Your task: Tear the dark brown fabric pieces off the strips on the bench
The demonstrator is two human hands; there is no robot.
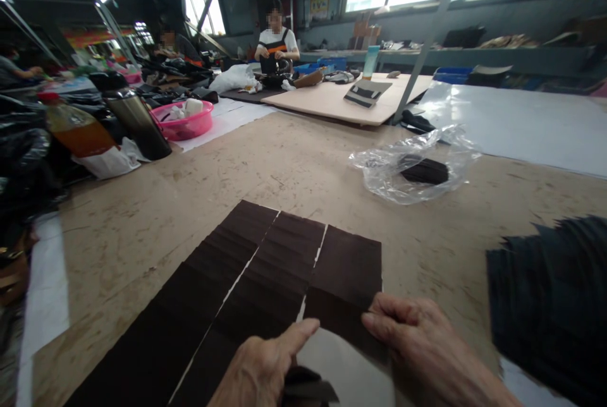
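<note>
Dark brown, thin fabric-like pieces (284, 249) lie overlapping in three columns on the table, with white edges between the columns. My right hand (417, 331) pinches the right edge of a dark piece (332, 312) at the near end of the right column. My left hand (260, 363) is at that piece's left side, one finger or thumb stretched along it. More dark pieces (310, 388) stick out from under the left hand, seemingly gripped in it; its other fingers are hidden. A pale grey surface (346, 363) shows between my hands.
A stack of dark pieces (550, 299) stands at right. Farther back lies a clear plastic bag (379, 173) with dark contents. At left are a steel flask (137, 116), a drink bottle (78, 126) and a pink basin (190, 122). A co-worker (277, 40) sits beyond a slanting post (427, 47).
</note>
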